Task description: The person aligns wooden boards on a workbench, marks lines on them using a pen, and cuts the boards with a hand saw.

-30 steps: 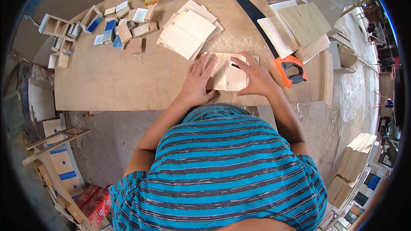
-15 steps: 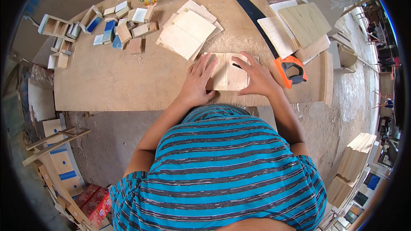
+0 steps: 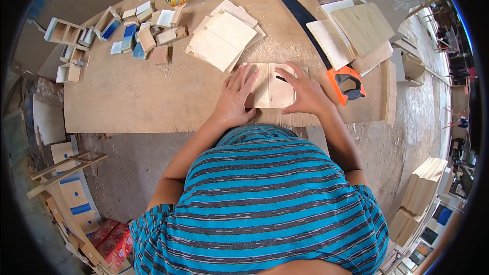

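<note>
A pale, square-looking wooden board [image 3: 269,89] lies near the front edge of the bench, with a line down its middle, possibly a seam. My left hand [image 3: 237,94] grips its left side, fingers spread over the top and thumb by the near edge. On the opposite side, my right hand [image 3: 305,91] holds the board the same way, thumb low and fingers reaching to the far edge. A short black mark or slot shows beside the right fingers; I cannot tell which. Sawdust is scattered just beyond the board.
A handsaw [image 3: 345,84] with an orange handle lies to the right, its blade partly under stacked boards [image 3: 361,28]. Beyond my left hand is a stack of thin wooden sheets [image 3: 222,39]. Small wood blocks [image 3: 147,38] and little wooden boxes [image 3: 65,33] sit farther left.
</note>
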`<state>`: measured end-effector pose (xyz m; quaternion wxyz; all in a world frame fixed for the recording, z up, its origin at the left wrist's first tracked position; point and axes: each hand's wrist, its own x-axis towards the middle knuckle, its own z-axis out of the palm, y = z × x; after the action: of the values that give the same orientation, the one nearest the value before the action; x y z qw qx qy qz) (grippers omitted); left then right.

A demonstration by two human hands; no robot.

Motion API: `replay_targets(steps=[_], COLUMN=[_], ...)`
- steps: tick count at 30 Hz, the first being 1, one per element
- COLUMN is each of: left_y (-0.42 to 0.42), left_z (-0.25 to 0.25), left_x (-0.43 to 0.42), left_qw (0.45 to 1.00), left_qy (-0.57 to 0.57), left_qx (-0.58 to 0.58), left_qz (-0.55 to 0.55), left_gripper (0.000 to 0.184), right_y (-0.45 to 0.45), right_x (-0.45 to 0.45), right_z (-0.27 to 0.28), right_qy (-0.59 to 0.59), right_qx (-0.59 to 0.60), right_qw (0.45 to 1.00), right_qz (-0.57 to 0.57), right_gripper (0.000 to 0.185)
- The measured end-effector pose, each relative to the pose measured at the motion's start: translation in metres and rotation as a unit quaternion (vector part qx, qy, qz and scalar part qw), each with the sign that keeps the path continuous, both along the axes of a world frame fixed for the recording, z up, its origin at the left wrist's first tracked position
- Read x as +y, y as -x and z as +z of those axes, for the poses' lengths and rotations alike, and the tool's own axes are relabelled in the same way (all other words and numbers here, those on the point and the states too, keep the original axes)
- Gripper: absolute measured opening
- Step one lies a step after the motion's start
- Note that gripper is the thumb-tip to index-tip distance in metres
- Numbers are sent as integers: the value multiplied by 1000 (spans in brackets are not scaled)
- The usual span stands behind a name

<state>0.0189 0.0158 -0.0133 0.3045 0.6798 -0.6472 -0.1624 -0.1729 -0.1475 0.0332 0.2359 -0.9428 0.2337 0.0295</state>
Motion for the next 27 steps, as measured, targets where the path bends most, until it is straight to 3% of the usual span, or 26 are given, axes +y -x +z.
replay_targets(steps=[22, 27], left_y=[0, 2], left_z=[0, 3], left_x=[0, -6], left_qw=[1000, 999], left_qy=[26, 19], left_qx=[1, -48], left_qz=[-10, -12], left_gripper=[101, 98], right_y=[-3, -3], right_x=[3, 3], right_z=[7, 9], right_qy=[-2, -13], right_qx=[24, 22], right_qw=[1000, 1000], right_qz=[-4, -9], right_gripper=[107, 106])
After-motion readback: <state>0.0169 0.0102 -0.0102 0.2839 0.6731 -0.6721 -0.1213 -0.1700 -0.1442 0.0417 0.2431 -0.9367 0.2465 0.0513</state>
